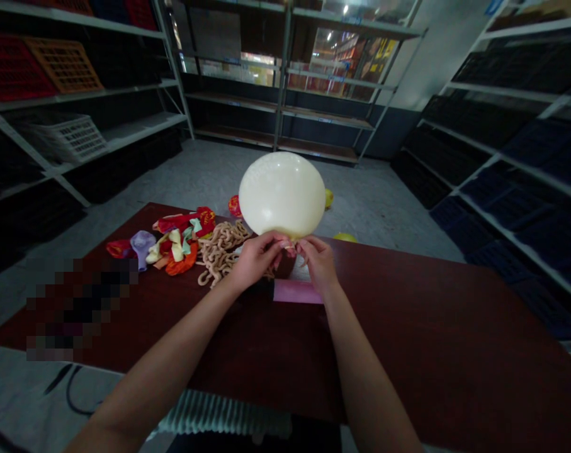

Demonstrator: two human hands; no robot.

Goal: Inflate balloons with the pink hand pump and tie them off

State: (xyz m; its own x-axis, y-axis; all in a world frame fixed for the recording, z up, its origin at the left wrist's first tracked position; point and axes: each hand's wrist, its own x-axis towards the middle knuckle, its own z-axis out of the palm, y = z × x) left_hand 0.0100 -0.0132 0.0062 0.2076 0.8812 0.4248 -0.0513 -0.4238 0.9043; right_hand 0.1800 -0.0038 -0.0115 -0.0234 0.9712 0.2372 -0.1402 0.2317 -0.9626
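A large, inflated pale cream balloon (282, 194) stands above the far edge of the dark red table, its neck pointing down toward me. My left hand (261, 255) pinches the balloon's neck from the left. From the right, my right hand (316, 257) has its fingertips closed at the same neck, close to the left fingertips. Just below the hands lies a pink flat object (295, 291) on the table. Beige twisted strands (216, 255) are heaped left of my left hand. Deflated balloons (177, 242) in several colours lie farther left.
The dark red table (408, 321) spans the foreground. Red-and-yellow and yellow balloons (345, 237) show beyond its far edge. Shelves with crates (65, 63) stand at the left, more at the right, and a metal rack (279, 107) stands behind. A cable (70, 393) hangs at lower left.
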